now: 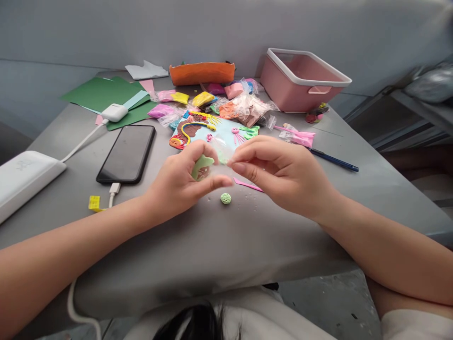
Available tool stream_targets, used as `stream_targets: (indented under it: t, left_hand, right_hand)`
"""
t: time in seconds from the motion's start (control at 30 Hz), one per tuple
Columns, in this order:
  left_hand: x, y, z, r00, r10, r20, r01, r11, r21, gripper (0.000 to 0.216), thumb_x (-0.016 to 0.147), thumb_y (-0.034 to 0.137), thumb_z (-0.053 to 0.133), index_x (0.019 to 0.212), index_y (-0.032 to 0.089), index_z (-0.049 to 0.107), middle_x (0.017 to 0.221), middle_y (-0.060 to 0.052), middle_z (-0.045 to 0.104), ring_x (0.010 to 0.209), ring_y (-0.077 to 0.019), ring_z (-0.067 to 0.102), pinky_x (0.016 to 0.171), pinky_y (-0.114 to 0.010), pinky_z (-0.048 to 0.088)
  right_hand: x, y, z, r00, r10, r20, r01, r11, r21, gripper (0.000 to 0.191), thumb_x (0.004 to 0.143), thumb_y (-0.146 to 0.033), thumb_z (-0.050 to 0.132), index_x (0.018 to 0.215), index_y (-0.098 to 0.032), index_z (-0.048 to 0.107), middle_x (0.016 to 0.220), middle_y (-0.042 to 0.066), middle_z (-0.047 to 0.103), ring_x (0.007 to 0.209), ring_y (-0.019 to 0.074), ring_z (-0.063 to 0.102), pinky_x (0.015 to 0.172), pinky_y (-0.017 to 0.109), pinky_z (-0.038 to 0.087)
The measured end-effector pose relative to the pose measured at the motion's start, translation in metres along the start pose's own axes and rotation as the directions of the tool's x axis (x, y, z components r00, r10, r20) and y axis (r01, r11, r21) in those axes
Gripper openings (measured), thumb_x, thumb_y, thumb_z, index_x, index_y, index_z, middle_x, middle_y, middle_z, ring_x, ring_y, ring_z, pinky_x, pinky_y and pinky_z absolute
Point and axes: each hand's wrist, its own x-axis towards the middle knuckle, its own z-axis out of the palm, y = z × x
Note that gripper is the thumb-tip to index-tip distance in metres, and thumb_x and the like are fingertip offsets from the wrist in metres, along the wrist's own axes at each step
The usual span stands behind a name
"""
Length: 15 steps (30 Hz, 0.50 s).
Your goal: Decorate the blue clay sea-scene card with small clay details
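Above the table [198,255], inward from its near edge, the light-green clay packet [203,165] is grasped by the left hand [180,174], whatever is pinched by the right hand [283,174] cannot be told, and, probably light and easily squashed, the packet is best gripped by its edges.

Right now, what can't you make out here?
In the head view:
Whether the right hand pinches anything: blurred.
Much of the green packet: covered by the left hand.
Pink tool, right end: behind the right hand.
Power bank, left end: cut off by the left edge.
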Motion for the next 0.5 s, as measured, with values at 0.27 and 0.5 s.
stream_targets:
  t: [0.27, 0.5]
  left_hand:
    - [-0.0060, 0.0011, 0.0010, 0.997, 0.029, 0.077, -0.013, 0.980, -0.198, 0.023, 0.102, 0.038, 0.057, 0.090, 0.021, 0.066, 0.079, 0.000, 0.067, 0.070, -0.0133, 0.062, 0.065, -0.025, 0.054]
    - [-0.0076, 0.0061, 0.0029, 0.992, -0.083, -0.099, 0.036, 0.913, -0.407, 0.018, 0.093, 0.040, 0.074, 0.091, 0.022, 0.070, 0.088, -0.001, 0.075, 0.082, -0.0159, 0.075, 0.072, -0.027, 0.064]
  right_hand:
    - [0.0013, 0.0006, 0.0024, 0.968, 0.185, -0.171, -0.117, 0.930, 0.348, 0.028, 0.083, -0.035, 0.086, 0.103, -0.026, 0.067, 0.086, -0.001, 0.069, 0.080, 0.0139, 0.069, 0.069, 0.029, 0.063]
    - [0.0038, 0.0049, 0.0030, 0.953, 0.217, -0.210, -0.112, 0.900, 0.421, 0.040, 0.076, -0.046, 0.091, 0.100, -0.029, 0.064, 0.078, -0.004, 0.066, 0.073, 0.0127, 0.068, 0.065, 0.028, 0.062]
